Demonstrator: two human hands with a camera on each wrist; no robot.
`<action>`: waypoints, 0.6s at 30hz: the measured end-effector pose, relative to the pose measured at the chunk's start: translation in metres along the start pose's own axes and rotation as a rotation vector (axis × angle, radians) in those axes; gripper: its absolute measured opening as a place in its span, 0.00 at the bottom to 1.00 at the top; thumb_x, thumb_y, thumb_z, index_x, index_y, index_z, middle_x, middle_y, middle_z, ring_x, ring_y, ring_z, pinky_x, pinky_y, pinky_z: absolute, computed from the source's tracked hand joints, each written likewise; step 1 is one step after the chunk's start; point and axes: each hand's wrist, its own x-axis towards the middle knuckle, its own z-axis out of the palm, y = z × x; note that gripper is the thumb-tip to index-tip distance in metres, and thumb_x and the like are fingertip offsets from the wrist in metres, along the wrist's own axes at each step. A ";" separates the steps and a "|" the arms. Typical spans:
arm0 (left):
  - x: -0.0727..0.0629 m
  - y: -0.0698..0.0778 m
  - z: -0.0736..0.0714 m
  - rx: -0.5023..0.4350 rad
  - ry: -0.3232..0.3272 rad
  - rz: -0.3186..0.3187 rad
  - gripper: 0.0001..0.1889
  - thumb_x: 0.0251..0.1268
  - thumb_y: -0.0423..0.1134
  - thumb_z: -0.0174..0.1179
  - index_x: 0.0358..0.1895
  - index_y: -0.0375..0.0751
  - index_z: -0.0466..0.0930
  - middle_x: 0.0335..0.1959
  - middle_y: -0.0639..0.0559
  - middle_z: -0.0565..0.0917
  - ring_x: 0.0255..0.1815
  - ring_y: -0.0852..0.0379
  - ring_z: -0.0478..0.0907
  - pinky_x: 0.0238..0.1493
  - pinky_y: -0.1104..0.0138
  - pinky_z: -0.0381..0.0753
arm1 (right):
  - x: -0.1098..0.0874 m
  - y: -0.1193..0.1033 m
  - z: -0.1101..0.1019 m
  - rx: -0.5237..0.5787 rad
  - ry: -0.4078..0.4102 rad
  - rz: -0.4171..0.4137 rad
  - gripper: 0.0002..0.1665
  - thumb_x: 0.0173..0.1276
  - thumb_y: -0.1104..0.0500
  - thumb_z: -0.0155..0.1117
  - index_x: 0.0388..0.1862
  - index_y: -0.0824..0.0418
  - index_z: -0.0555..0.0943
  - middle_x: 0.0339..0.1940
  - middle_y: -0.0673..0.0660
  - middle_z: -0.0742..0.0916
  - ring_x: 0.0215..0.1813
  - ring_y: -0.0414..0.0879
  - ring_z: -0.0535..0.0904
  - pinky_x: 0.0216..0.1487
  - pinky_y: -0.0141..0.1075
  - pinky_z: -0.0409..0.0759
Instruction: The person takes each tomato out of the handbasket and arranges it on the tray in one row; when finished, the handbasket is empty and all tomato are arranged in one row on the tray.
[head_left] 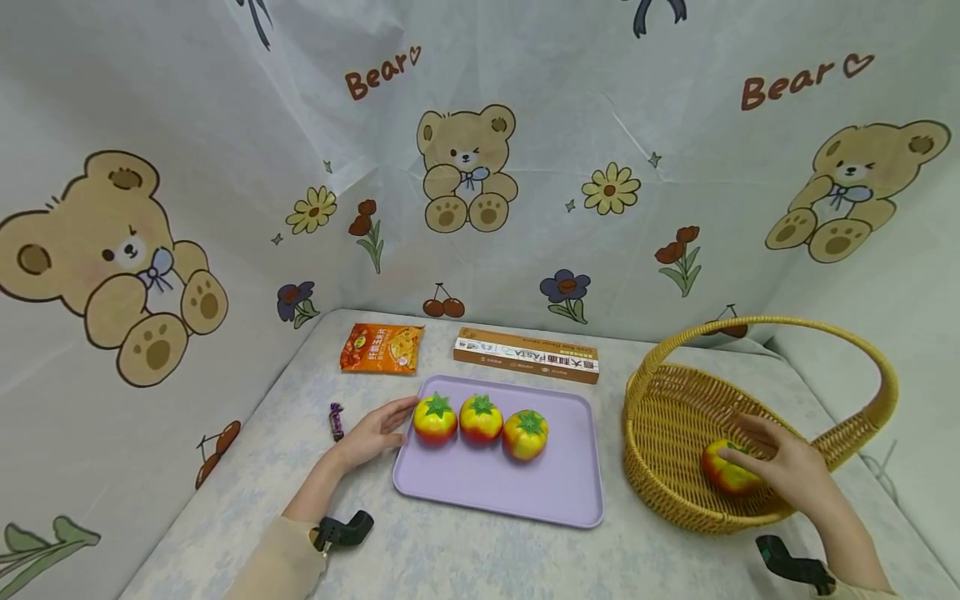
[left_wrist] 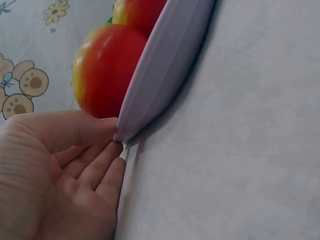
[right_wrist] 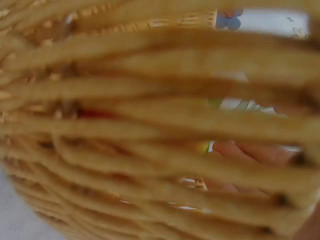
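My left hand (head_left: 373, 431) rests at the left edge of the lavender tray (head_left: 517, 500). In the left wrist view, its thumb and fingertips (left_wrist: 117, 146) touch the tray's rim. A row of three red-yellow tomatoes (head_left: 482, 419) with green leafy tops stands on the tray, one right beside that hand. My right hand (head_left: 787, 464) reaches inside the wicker basket (head_left: 660, 500), fingers extended and thumb spread over a fourth tomato (head_left: 726, 479) in it. In the right wrist view the basket's weave (right_wrist: 150, 120) blocks most of that hand.
An orange snack packet (head_left: 382, 348) and a long brown pasta box (head_left: 525, 355) lie behind the tray. A small purple wrapped candy (head_left: 336, 422) lies left of it. The basket's tall handle (head_left: 787, 322) arches over its opening. Bear-printed cloth walls (head_left: 480, 267) enclose the table.
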 end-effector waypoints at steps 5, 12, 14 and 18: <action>-0.001 -0.002 -0.001 -0.005 -0.009 0.019 0.34 0.61 0.20 0.51 0.71 0.27 0.51 0.72 0.33 0.53 0.72 0.39 0.50 0.69 0.51 0.52 | 0.002 0.005 -0.001 -0.048 -0.031 0.015 0.52 0.62 0.40 0.64 0.68 0.77 0.58 0.62 0.79 0.68 0.57 0.74 0.68 0.49 0.61 0.73; 0.000 -0.003 -0.001 -0.008 -0.008 0.022 0.34 0.60 0.19 0.52 0.71 0.26 0.52 0.72 0.33 0.54 0.72 0.39 0.50 0.69 0.52 0.52 | 0.006 0.009 0.001 -0.120 -0.043 -0.006 0.53 0.58 0.40 0.67 0.63 0.82 0.61 0.58 0.81 0.70 0.54 0.75 0.69 0.48 0.63 0.71; 0.000 -0.002 -0.001 -0.006 -0.008 0.018 0.34 0.60 0.19 0.52 0.71 0.27 0.52 0.72 0.33 0.54 0.72 0.40 0.50 0.69 0.52 0.52 | 0.007 0.009 0.001 -0.129 -0.053 -0.009 0.54 0.57 0.41 0.68 0.62 0.83 0.61 0.57 0.81 0.71 0.53 0.75 0.69 0.47 0.63 0.71; 0.000 -0.001 -0.001 -0.003 -0.005 0.015 0.34 0.60 0.20 0.52 0.71 0.27 0.52 0.72 0.33 0.54 0.72 0.40 0.50 0.69 0.52 0.52 | 0.008 0.010 0.003 -0.142 -0.073 -0.026 0.54 0.55 0.41 0.70 0.60 0.84 0.63 0.55 0.81 0.72 0.52 0.74 0.70 0.47 0.62 0.72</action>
